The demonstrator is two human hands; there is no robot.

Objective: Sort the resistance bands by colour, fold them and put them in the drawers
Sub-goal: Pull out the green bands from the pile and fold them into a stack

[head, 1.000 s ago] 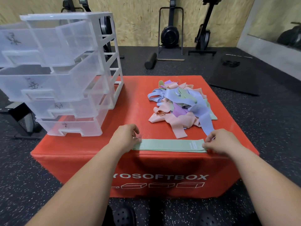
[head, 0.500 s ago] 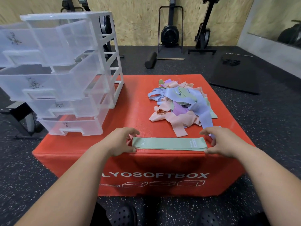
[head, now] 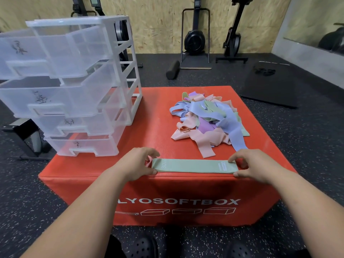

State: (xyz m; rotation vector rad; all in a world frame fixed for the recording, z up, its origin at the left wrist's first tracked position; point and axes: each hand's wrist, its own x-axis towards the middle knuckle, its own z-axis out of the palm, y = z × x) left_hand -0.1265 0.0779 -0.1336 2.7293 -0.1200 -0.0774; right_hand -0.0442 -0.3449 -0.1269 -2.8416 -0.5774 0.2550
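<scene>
A mint-green resistance band (head: 193, 166) lies flat and straight along the front edge of the red soft box (head: 154, 116). My left hand (head: 136, 163) pinches its left end between thumb and fingers. My right hand (head: 255, 165) pinches its right end the same way. Behind the band sits a tangled pile of bands (head: 208, 120) in pink, blue, purple and green. A clear plastic drawer unit (head: 74, 84) stands on the box's left side, its drawers pulled out toward me in steps.
The box stands on dark speckled rubber flooring. A black foam roller (head: 172, 69), rowing machines (head: 195, 38) and a black mat (head: 273, 86) are behind it. A metal bench frame (head: 24, 135) sits to the left, under the drawers.
Both hands have lifted off the flattened band and shifted their fingers to pinch its two ends. The band stays in place at the front edge.
</scene>
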